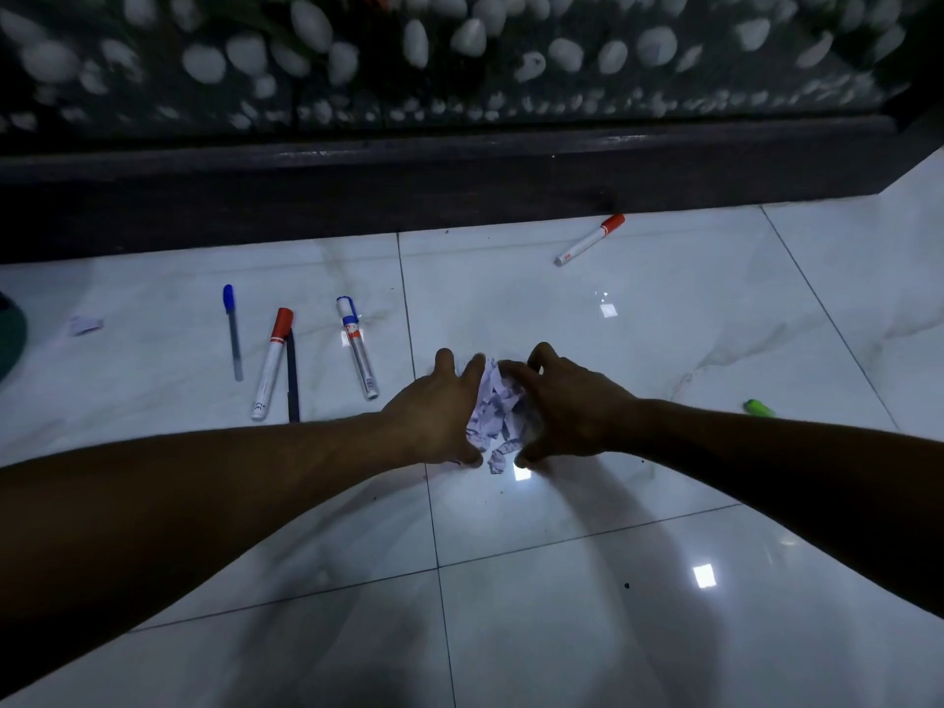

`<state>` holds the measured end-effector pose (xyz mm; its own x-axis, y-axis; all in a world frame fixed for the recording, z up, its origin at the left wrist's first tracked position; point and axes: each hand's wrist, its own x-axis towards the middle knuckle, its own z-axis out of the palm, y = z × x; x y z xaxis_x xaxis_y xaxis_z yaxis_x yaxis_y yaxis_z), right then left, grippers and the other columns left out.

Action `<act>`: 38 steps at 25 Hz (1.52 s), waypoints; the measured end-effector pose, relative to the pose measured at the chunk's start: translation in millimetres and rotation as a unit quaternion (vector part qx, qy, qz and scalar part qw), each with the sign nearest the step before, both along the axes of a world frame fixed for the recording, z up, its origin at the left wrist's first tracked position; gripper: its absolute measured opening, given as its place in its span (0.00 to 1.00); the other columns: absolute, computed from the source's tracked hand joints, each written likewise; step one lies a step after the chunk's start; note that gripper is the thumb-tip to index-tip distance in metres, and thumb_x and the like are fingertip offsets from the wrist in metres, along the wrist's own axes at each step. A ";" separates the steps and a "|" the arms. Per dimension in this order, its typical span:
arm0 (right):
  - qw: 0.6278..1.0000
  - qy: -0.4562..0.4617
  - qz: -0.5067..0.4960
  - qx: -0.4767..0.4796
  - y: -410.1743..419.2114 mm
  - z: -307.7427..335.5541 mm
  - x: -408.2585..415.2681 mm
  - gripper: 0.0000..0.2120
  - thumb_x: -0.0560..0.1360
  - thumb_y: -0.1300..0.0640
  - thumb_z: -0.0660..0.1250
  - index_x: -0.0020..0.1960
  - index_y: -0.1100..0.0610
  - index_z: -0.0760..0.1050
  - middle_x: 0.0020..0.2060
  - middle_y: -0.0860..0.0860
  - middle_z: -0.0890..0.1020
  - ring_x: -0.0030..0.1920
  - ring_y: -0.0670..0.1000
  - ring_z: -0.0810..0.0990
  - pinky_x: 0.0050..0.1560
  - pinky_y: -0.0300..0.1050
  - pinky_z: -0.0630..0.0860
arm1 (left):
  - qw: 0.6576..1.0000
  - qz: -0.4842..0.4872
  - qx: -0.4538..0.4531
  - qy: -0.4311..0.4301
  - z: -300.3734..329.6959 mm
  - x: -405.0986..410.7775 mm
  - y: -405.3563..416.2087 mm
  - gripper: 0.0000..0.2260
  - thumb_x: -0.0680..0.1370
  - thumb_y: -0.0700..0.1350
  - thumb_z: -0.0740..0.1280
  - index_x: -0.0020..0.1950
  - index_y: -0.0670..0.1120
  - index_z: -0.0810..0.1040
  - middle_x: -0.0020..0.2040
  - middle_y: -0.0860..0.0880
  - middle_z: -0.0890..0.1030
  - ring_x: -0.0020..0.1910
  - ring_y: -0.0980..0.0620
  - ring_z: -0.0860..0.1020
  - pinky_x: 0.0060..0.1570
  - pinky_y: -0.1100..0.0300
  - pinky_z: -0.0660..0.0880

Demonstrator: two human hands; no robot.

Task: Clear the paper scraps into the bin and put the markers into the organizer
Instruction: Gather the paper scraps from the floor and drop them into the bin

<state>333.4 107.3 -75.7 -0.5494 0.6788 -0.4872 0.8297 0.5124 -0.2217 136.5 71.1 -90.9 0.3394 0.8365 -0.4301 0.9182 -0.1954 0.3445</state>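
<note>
A heap of white paper scraps (498, 411) lies on the glossy tiled floor (664, 350). My left hand (439, 408) and my right hand (567, 403) cup it from either side, fingers spread and pressing against the pile. To the left lie a blue-capped pen (232, 332), a red-capped marker (272, 363), a dark pen (292, 383) and a blue-capped marker (356, 347). Another red-capped marker (590, 240) rests far back on the right by the wall base. One lone scrap (84, 324) sits at the far left.
A dark plinth (357, 196) runs along the back under a pebble-covered wall. A dark green rounded object (10, 339) shows at the left edge. A small green item (758, 407) lies on the floor at the right.
</note>
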 end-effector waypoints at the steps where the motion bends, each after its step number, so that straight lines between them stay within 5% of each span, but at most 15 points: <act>1: 1.000 0.024 -0.013 -0.003 -2.9 -1.5 -2.8 0.52 0.62 0.38 0.79 0.77 0.51 0.57 0.64 0.55 0.67 0.58 0.57 0.76 0.53 0.46 0.74 | 1.000 0.011 0.004 -0.014 -1.3 1.9 2.2 0.49 0.65 0.60 0.79 0.77 0.48 0.55 0.65 0.41 0.65 0.56 0.45 0.77 0.55 0.58 0.77; 7: 0.995 0.092 -0.048 -0.014 -11.2 -9.1 -11.4 0.41 0.66 0.45 0.79 0.72 0.53 0.64 0.58 0.55 0.71 0.52 0.56 0.78 0.50 0.45 0.76 | 0.998 0.035 0.002 -0.047 -5.4 5.9 6.4 0.41 0.68 0.57 0.78 0.74 0.49 0.62 0.62 0.42 0.69 0.58 0.43 0.77 0.56 0.56 0.75; 16: 0.998 0.046 -0.043 0.003 -32.6 -5.3 -8.1 0.58 0.58 0.35 0.80 0.77 0.48 0.52 0.65 0.54 0.65 0.60 0.57 0.73 0.54 0.53 0.78 | 0.993 -0.055 -0.037 0.093 0.8 -3.9 -8.5 0.61 0.59 0.67 0.78 0.80 0.50 0.46 0.68 0.42 0.60 0.62 0.41 0.72 0.59 0.47 0.77; 22: 0.990 0.115 -0.074 0.027 -41.3 -21.2 -14.1 0.40 0.64 0.39 0.77 0.69 0.52 0.65 0.55 0.54 0.70 0.50 0.56 0.79 0.47 0.51 0.80 | 1.000 0.009 0.000 -0.009 -2.5 6.6 -13.3 0.40 0.67 0.53 0.79 0.73 0.48 0.63 0.61 0.43 0.66 0.52 0.43 0.79 0.54 0.53 0.79; 30: 0.974 0.179 -0.136 0.012 -38.9 -24.0 -18.9 0.20 0.71 0.57 0.72 0.60 0.58 0.72 0.49 0.55 0.77 0.48 0.57 0.78 0.43 0.44 0.69 | 0.992 0.052 0.043 -0.108 -16.0 8.1 -13.3 0.24 0.73 0.48 0.75 0.65 0.45 0.73 0.57 0.44 0.75 0.55 0.46 0.76 0.54 0.56 0.73; 35: 0.954 0.245 -0.171 -0.025 -35.4 -11.5 -23.6 0.12 0.73 0.53 0.73 0.49 0.60 0.76 0.43 0.53 0.83 0.43 0.52 0.82 0.44 0.41 0.73 | 0.984 0.088 0.047 -0.146 -18.8 3.7 -6.4 0.14 0.70 0.45 0.77 0.52 0.42 0.79 0.47 0.44 0.82 0.47 0.46 0.80 0.49 0.53 0.78; 38: 0.964 0.232 -0.131 -0.014 -18.5 1.7 -27.8 0.11 0.73 0.51 0.74 0.47 0.59 0.79 0.44 0.53 0.85 0.47 0.52 0.83 0.39 0.29 0.69 | 0.980 0.104 0.040 -0.162 -3.5 -0.5 0.9 0.14 0.70 0.45 0.78 0.51 0.40 0.80 0.48 0.43 0.83 0.47 0.46 0.81 0.47 0.57 0.76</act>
